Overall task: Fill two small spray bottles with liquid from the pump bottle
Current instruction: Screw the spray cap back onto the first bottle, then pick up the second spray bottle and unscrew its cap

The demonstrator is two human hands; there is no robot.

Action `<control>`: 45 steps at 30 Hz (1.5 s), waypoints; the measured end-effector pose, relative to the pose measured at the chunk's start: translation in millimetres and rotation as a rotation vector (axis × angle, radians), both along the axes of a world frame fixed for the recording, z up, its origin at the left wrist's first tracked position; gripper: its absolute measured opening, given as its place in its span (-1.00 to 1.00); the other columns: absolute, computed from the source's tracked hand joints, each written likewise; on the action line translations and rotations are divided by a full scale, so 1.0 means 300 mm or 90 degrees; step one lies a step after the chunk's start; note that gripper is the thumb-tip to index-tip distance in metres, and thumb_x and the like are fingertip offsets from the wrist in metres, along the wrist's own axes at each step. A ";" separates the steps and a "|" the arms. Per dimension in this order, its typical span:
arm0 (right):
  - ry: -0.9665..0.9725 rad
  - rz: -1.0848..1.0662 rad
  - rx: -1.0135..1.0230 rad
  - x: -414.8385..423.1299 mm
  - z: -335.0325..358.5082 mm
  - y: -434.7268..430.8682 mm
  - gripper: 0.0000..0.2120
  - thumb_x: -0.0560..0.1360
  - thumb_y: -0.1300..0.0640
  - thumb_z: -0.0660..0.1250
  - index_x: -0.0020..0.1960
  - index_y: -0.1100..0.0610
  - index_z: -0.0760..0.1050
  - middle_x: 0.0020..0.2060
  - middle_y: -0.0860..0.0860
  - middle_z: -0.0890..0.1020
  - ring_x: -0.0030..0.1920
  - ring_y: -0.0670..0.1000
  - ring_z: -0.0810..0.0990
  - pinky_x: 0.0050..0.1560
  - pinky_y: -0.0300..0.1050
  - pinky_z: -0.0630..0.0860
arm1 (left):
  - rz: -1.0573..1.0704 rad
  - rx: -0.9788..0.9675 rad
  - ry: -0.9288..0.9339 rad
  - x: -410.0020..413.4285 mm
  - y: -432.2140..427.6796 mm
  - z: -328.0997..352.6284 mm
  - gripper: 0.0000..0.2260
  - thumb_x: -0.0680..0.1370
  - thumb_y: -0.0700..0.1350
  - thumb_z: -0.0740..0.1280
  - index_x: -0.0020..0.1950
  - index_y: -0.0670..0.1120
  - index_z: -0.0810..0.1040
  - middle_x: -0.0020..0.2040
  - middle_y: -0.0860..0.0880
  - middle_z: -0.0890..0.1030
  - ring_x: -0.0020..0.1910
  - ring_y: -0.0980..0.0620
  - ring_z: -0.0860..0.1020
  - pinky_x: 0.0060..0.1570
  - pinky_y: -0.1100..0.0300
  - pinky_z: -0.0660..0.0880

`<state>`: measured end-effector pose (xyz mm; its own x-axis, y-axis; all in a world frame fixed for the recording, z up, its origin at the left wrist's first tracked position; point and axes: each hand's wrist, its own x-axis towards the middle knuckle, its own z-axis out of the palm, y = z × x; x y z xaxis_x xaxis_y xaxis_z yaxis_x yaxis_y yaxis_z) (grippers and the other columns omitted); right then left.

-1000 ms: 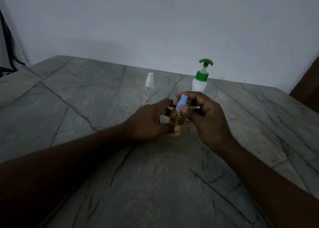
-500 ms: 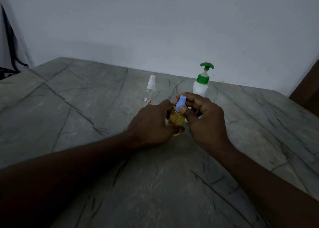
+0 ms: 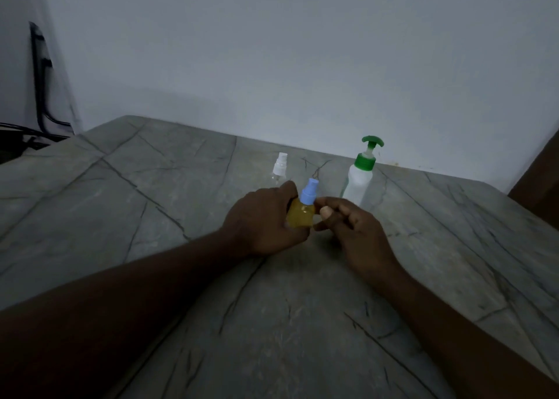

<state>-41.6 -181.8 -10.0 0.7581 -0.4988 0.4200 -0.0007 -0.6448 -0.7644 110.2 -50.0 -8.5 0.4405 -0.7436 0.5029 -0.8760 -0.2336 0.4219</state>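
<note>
1. Left hand (image 3: 266, 220) wrapped around a small spray bottle (image 3: 301, 215): yellow liquid inside, blue spray cap (image 3: 309, 192) on, upright.
2. Right hand (image 3: 354, 232) just beside the bottle, grip loose; fingertips near the bottle's neck, contact unclear.
3. Second small spray bottle (image 3: 279, 168), white cap, stands behind the left hand.
4. Pump bottle (image 3: 360, 178), white with green pump, upright behind the right hand.
5. All on a grey veined desk (image 3: 151, 202).

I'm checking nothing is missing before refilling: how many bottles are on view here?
3. A yellow spray bottle with a blue cap is held in the left hand; a clear spray bottle stands behind it; the pump bottle stands to the right, behind the right hand.
</note>
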 end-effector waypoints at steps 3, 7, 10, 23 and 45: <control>0.038 -0.019 -0.045 0.043 -0.001 0.015 -0.74 0.60 0.11 0.36 0.28 -0.05 0.56 0.15 -0.20 0.66 0.10 -0.24 0.63 0.20 -0.11 0.60 | -0.040 0.032 0.023 0.076 0.036 0.016 -0.61 0.38 0.23 0.48 0.02 0.06 0.45 -0.17 0.09 0.60 -0.24 0.12 0.58 -0.18 0.04 0.57; 0.087 -0.070 -0.116 0.102 0.002 0.044 -0.57 0.54 0.06 0.44 0.39 -0.03 0.49 0.28 -0.18 0.60 -0.02 -0.22 0.62 0.08 -0.28 0.53 | -0.080 0.042 0.049 0.152 0.075 0.025 -0.61 0.40 0.15 0.52 0.11 0.07 0.48 -0.15 0.12 0.61 -0.21 0.18 0.58 -0.16 0.12 0.56; 0.097 -0.088 -0.131 0.157 0.018 0.057 -0.48 0.54 0.04 0.45 0.46 0.01 0.44 0.35 -0.11 0.57 -0.03 -0.13 0.63 0.11 -0.22 0.54 | -0.072 0.042 0.050 0.183 0.084 0.023 -0.56 0.37 0.19 0.49 0.15 0.05 0.48 -0.13 0.11 0.62 -0.19 0.17 0.59 -0.14 0.08 0.58; 0.095 -0.019 -0.034 0.328 0.041 0.045 -0.62 0.50 0.08 0.49 0.28 0.02 0.50 0.13 -0.06 0.66 -0.21 -0.03 0.71 -0.08 -0.05 0.67 | 0.015 0.038 0.129 0.240 0.041 0.006 -0.54 0.29 0.15 0.47 0.07 0.02 0.40 -0.14 0.04 0.58 -0.18 0.02 0.59 -0.09 -0.11 0.62; 0.062 -0.007 -0.031 0.048 0.003 -0.018 -0.63 0.46 0.10 0.54 0.23 0.01 0.55 -0.09 -0.10 0.70 -0.28 -0.13 0.69 -0.07 -0.06 0.68 | 0.115 -0.068 -0.025 0.261 -0.056 -0.010 -0.40 0.36 0.32 0.50 0.17 -0.01 0.39 -0.01 0.08 0.48 -0.19 0.11 0.46 -0.21 0.15 0.45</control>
<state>-27.3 -187.2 -9.1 0.7907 -0.4880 0.3695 -0.0804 -0.6812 -0.7277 188.4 -66.7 -11.6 0.5406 -0.5958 0.5940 -0.8401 -0.3449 0.4186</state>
